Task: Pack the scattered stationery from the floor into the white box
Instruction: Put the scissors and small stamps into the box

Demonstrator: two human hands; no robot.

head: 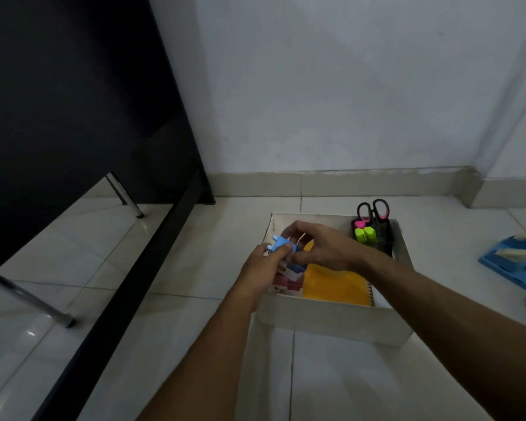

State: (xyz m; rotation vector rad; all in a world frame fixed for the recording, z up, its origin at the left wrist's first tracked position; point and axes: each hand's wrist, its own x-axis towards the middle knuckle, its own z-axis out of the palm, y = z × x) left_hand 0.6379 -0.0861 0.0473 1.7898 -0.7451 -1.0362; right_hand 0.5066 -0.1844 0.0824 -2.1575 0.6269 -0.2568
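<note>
White box (331,320) mostly packed; left hand (255,268) and right hand (319,244) fingers pinch a blue item (281,246) above it; blue tray (510,265) waits at three o'clock.

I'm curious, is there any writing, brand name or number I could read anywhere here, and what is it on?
No text is readable anywhere.
The pink-and-white packs in the white box: some print, too blurred to read.
The yellow notebook, highlighters, scissors: no legible marking.
The small blue item gripped by left hand and right hand: no legible marking.
The blue tray on the floor: blurred, nothing legible.
</note>
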